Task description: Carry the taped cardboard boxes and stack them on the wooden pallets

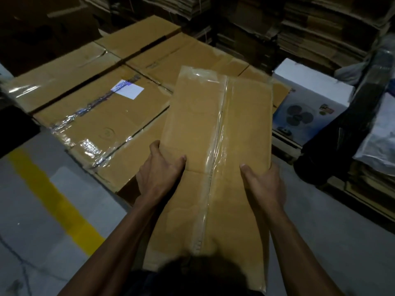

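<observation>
I hold a long brown cardboard box (215,146) with clear tape along its top seam, stretched out from my chest. My left hand (160,167) grips its left edge, thumb on top. My right hand (264,180) grips its right edge the same way. The box's far end hangs over a layer of taped cardboard boxes (102,116) laid flat side by side ahead of me; one of them bears a white label (130,90). Whatever those boxes rest on is hidden beneath them.
A white box printed with a fan (310,103) stands to the right. A black wrapped roll (352,124) leans beside it, with wrapped goods behind. Stacks of flattened cardboard (310,28) fill the back. A yellow line (55,197) crosses the grey floor at left.
</observation>
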`<control>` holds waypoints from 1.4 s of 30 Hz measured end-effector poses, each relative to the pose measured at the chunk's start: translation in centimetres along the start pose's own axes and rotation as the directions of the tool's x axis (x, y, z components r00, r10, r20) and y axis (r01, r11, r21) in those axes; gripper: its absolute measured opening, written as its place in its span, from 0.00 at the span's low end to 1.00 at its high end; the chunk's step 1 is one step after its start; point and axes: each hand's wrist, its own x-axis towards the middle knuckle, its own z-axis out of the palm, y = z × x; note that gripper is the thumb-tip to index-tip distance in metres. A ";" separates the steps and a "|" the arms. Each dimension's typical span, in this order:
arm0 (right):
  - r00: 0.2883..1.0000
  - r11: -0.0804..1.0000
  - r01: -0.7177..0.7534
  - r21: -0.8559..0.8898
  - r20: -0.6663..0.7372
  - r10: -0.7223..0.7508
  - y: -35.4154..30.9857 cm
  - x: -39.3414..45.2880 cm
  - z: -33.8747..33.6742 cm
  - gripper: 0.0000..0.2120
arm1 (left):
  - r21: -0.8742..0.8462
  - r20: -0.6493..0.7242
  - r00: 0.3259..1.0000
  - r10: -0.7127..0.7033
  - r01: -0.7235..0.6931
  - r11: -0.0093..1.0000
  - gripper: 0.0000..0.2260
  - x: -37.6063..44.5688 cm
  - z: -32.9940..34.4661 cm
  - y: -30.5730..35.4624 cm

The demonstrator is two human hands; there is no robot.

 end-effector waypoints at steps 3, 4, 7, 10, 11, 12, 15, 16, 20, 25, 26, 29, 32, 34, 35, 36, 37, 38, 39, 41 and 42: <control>0.998 0.999 -0.048 0.005 -0.031 0.048 -0.2 -0.8 1.9 0.40 | 0.018 0.061 0.998 0.024 -0.026 1.000 0.35 2.2 -0.1 -1.3; 0.996 0.997 -0.071 0.005 -0.045 0.071 -0.3 -1.2 2.7 0.39 | 0.019 0.082 0.996 0.035 -0.036 0.999 0.35 2.9 -0.1 -1.9; 0.982 0.988 -0.156 0.018 -0.103 0.157 -1.0 -2.7 5.4 0.39 | 0.025 0.158 0.985 0.074 -0.079 0.997 0.35 5.5 -0.4 -3.8; 0.958 0.970 -0.243 0.034 -0.148 0.245 -1.7 -4.1 8.3 0.38 | 0.047 0.209 0.970 0.124 -0.137 0.989 0.35 7.8 -0.7 -5.8; 0.949 0.963 -0.266 0.045 -0.161 0.270 -1.8 -4.5 9.2 0.38 | 0.056 0.224 0.964 0.142 -0.158 0.986 0.35 8.4 -0.8 -6.3; 0.943 0.958 -0.280 0.054 -0.170 0.285 -1.8 -5.0 9.9 0.38 | 0.061 0.232 0.960 0.156 -0.175 0.983 0.34 8.9 -0.8 -6.7; 0.916 0.938 -0.340 0.076 -0.201 0.348 -1.8 -6.0 11.8 0.39 | 0.050 0.282 0.941 0.187 -0.210 0.977 0.33 10.6 -0.9 -7.5; 0.907 0.930 -0.360 0.080 -0.206 0.369 -1.8 -6.2 12.2 0.39 | 0.048 0.299 0.934 0.196 -0.220 0.974 0.33 10.9 -0.7 -7.8; 0.871 0.899 -0.428 0.098 -0.221 0.439 -1.1 -6.8 13.9 0.38 | 0.062 0.354 0.909 0.219 -0.256 0.965 0.32 11.9 -0.1 -8.9; 0.851 0.877 -0.472 0.095 -0.210 0.481 -0.6 -6.3 16.2 0.38 | 0.069 0.403 0.891 0.210 -0.258 0.964 0.33 13.3 1.4 -10.8; 0.850 0.875 -0.474 0.097 -0.208 0.483 -0.4 -6.2 16.8 0.38 | 0.066 0.411 0.887 0.210 -0.258 0.964 0.33 13.7 1.7 -11.1; 0.849 0.873 -0.478 0.101 -0.204 0.488 0.1 -5.3 18.2 0.39 | 0.049 0.438 0.872 0.220 -0.268 0.962 0.33 14.9 2.8 -11.9; 0.847 0.870 -0.480 0.109 -0.202 0.492 0.4 -3.9 19.2 0.39 | 0.019 0.457 0.857 0.239 -0.278 0.960 0.33 16.3 4.1 -12.4; 0.842 0.868 -0.485 0.107 -0.209 0.496 0.6 -2.9 19.8 0.39 | -0.005 0.464 0.850 0.250 -0.280 0.960 0.32 17.2 5.0 -12.8; 0.844 0.871 -0.479 0.107 -0.216 0.491 0.8 -2.4 20.2 0.39 | -0.028 0.470 0.844 0.260 -0.280 0.960 0.32 17.7 5.6 -13.1; 0.847 0.876 -0.471 0.107 -0.220 0.483 0.9 -2.0 20.6 0.38 | -0.056 0.476 0.836 0.272 -0.280 0.958 0.32 18.2 6.1 -13.3; 0.851 0.880 -0.463 0.107 -0.222 0.475 1.0 -1.7 20.9 0.38 | -0.081 0.484 0.828 0.283 -0.279 0.957 0.32 18.7 6.4 -13.6; 0.854 0.883 -0.457 0.108 -0.222 0.470 1.2 -1.3 21.3 0.38 | -0.103 0.490 0.821 0.295 -0.281 0.954 0.32 19.2 6.9 -13.8; 0.857 0.885 -0.454 0.108 -0.219 0.466 1.4 -0.9 21.5 0.38 | -0.121 0.492 0.815 0.305 -0.284 0.951 0.32 19.5 7.3 -14.0; 0.856 0.884 -0.454 0.109 -0.220 0.467 1.7 -0.2 21.9 0.38 | -0.135 0.484 0.814 0.319 -0.291 0.947 0.33 20.1 8.1 -14.1; 0.856 0.885 -0.453 0.106 -0.225 0.465 1.9 0.1 22.1 0.38 | -0.135 0.474 0.817 0.327 -0.299 0.944 0.33 20.2 8.4 -14.1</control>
